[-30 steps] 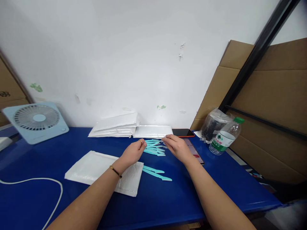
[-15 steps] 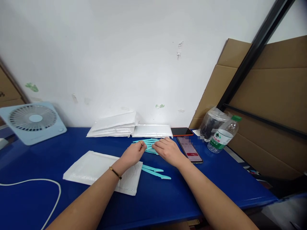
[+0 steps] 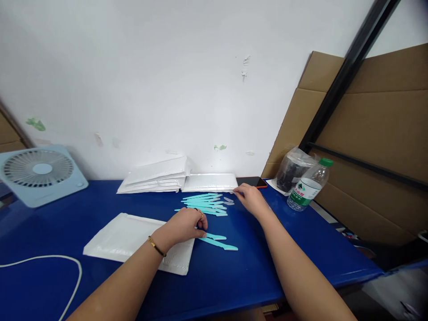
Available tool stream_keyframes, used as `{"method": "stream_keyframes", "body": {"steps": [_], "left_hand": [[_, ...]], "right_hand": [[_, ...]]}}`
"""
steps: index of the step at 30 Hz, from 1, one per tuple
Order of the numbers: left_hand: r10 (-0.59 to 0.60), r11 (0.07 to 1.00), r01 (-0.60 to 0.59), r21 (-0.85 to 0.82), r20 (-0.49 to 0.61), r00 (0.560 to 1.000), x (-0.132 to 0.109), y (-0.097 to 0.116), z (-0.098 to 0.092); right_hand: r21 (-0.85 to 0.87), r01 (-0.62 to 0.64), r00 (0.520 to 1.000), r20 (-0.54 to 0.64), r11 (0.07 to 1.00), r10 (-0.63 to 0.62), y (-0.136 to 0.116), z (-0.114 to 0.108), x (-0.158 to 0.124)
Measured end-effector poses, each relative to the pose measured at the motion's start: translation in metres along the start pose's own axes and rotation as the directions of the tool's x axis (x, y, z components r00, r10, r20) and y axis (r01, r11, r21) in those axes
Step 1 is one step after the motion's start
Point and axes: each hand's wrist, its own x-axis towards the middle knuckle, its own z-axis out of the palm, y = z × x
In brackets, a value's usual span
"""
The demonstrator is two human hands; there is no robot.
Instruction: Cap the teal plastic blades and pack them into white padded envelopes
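My left hand (image 3: 184, 225) rests curled at the near right corner of a white padded envelope (image 3: 133, 238), its fingertips touching the near pair of turquoise sticks (image 3: 219, 240). My right hand (image 3: 250, 199) reaches to the far right, fingers pinched at the edge of a flat white envelope (image 3: 210, 182) by the wall. Between the two hands lies a pile of several turquoise sticks (image 3: 203, 204) on the blue table (image 3: 234, 276).
A stack of white envelopes (image 3: 154, 176) lies by the wall. At the right stand a water bottle (image 3: 309, 185), a clear-wrapped dark object (image 3: 292, 170) and a phone (image 3: 252, 181). A small fan (image 3: 38, 171) and a white cable (image 3: 50, 263) are at left. Cardboard leans at right.
My left hand has drawn back from the stick pile to the near pair of sticks. My right hand has moved from the pile to the far envelope's edge, covering the second phone.
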Motion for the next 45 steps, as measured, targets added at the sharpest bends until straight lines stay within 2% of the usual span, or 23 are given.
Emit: {"method": "stream_keyframes", "body": {"steps": [2,5,8,11,14,18,21,24,26,28,33,40,42,45], "left_hand": [[-0.010,1.000,0.010,0.007,0.032,0.999,0.000,0.000,0.004],[-0.014,1.000,0.014,0.008,0.027,1.000,0.001,0.004,0.006],[-0.002,0.999,0.000,-0.042,-0.043,0.999,0.003,0.008,0.004],[-0.033,0.971,-0.007,-0.238,-0.167,0.985,0.005,0.009,0.001],[-0.083,0.917,-0.005,-0.399,-0.204,0.975,0.007,0.008,-0.001],[-0.131,0.935,0.051,-0.350,-0.207,0.969,0.008,0.003,0.000],[-0.164,0.948,0.087,-0.305,-0.235,0.958,0.009,-0.002,0.001],[-0.177,0.960,0.105,-0.260,-0.271,0.946,0.009,-0.006,0.000],[-0.186,0.964,0.122,-0.236,-0.273,0.944,0.009,-0.008,0.000],[-0.197,0.966,0.139,-0.220,-0.271,0.942,0.009,-0.009,-0.001],[-0.201,0.968,0.148,-0.203,-0.272,0.941,0.008,-0.009,-0.001],[-0.202,0.960,0.144,-0.241,-0.236,0.951,0.009,-0.003,0.003],[-0.192,0.965,0.137,-0.223,-0.249,0.949,0.009,-0.002,0.004],[-0.129,0.991,0.104,-0.086,-0.371,0.920,0.008,0.000,0.003]], "right_hand": [[0.023,-0.039,0.998,0.047,0.999,0.038,0.009,-0.002,-0.001],[0.105,0.022,0.990,0.139,0.994,-0.037,0.008,0.002,-0.003],[0.136,0.037,0.981,0.185,0.990,-0.062,-0.001,0.010,-0.003],[0.129,-0.011,0.979,0.203,0.992,-0.015,-0.005,0.015,-0.004],[0.153,-0.040,0.967,0.253,0.987,0.000,-0.003,0.015,-0.007],[0.196,-0.116,0.948,0.315,0.974,0.050,-0.005,0.011,-0.009],[0.256,-0.089,0.969,0.245,0.963,0.025,-0.014,0.003,-0.008],[0.331,0.102,0.993,0.019,0.938,-0.115,-0.027,-0.010,-0.007],[0.333,0.235,0.972,-0.103,0.913,-0.213,-0.035,-0.017,-0.007],[0.285,0.322,0.945,-0.158,0.903,-0.287,-0.040,-0.021,-0.008],[0.156,0.393,0.915,-0.162,0.906,-0.369,-0.044,-0.017,-0.009],[0.143,0.483,0.875,-0.114,0.864,-0.471,-0.055,-0.004,-0.010],[0.160,0.458,0.889,-0.086,0.875,-0.449,-0.055,0.001,-0.009],[0.201,0.333,0.943,-0.044,0.921,-0.331,-0.043,0.008,-0.008]]}}
